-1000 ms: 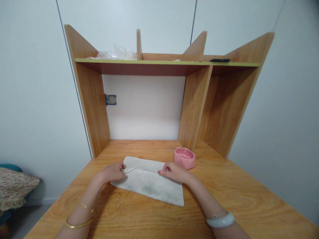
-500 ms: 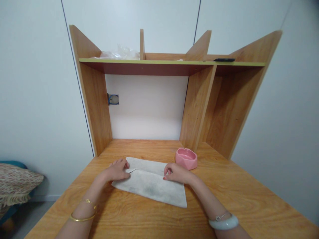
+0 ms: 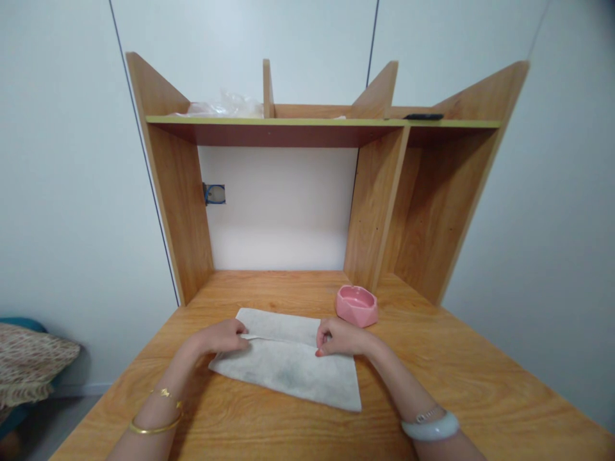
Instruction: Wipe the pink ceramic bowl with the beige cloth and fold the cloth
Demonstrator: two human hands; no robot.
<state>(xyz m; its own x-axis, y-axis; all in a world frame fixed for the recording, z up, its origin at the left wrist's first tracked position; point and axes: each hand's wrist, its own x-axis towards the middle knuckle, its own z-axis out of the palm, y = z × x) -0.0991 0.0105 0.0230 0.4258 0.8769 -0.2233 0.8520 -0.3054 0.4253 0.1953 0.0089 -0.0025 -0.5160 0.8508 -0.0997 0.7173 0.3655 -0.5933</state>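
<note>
A pale grey cloth [image 3: 293, 371] with darker smudges lies on the wooden desk, its far part folded over along a crease. At the left end of that fold, my left hand [image 3: 223, 337] pinches the cloth's edge between thumb and fingers. My right hand [image 3: 340, 337] grips the right end of the same fold, thumb on top and fingers curled. Just beyond my right hand stands a pink faceted bowl [image 3: 357, 307], apart from the cloth.
The wooden desk [image 3: 269, 435] carries a shelf unit [image 3: 379, 205] at its back. On the upper shelf are a clear plastic bag [image 3: 225, 105] and a flat black object [image 3: 423, 116]. A wall socket box [image 3: 214, 194] shows behind. A patterned fabric [image 3: 33, 358] is at far left.
The fold edge at my left hand now lies straighter, and both hands with the cloth sit slightly nearer me. The whole view has shifted a little.
</note>
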